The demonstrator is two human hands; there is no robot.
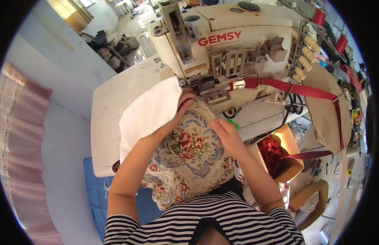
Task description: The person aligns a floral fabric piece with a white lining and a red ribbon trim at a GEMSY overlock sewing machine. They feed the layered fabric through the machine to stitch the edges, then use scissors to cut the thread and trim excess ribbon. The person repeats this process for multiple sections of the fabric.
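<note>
A floral tapestry fabric (187, 143) lies over my lap and up to the sewing machine (246, 28). Its left part is folded back, showing a white underside (150, 108). Close by the presser foot, my left hand (184, 104) is closed on the fabric at the fold, its fingers partly hidden. My right hand (226, 132) pinches the fabric's right edge between thumb and fingers. Just beyond that hand a small green thing (233, 123) shows; I cannot tell whether I hold it. Dark red binding tape (295, 88) runs through metal guides to the needle area.
The tape comes past a cardboard piece (326, 110) from an open box (293, 163) of red tape at right. Thread cones (319, 18) stand behind the machine. The white table (110, 110) extends left; blue cloth (95, 192) hangs below it.
</note>
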